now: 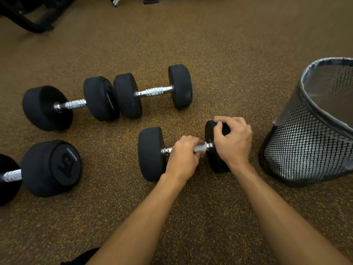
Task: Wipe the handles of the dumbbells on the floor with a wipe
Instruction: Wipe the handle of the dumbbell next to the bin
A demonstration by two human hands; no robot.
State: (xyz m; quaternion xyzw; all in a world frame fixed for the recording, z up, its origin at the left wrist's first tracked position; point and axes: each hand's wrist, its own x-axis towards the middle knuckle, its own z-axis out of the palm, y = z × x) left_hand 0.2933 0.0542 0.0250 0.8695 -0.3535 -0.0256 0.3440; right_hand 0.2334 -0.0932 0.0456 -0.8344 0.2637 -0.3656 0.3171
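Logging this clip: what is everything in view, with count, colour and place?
dumbbells: four, black heads and chrome handles; two end to end at the back, one at the left edge, one near
near dumbbell: the one of the four under both hands
wipe: one, white, round the near dumbbell's handle
bin: one, black mesh with a clear liner, on the right
floor: one, brown with yellow flecks, under everything
frame: one, black, top left corner, cut off by the edge
left hand: grips the wipe on the handle
right hand: fingers curled over the near dumbbell's right head
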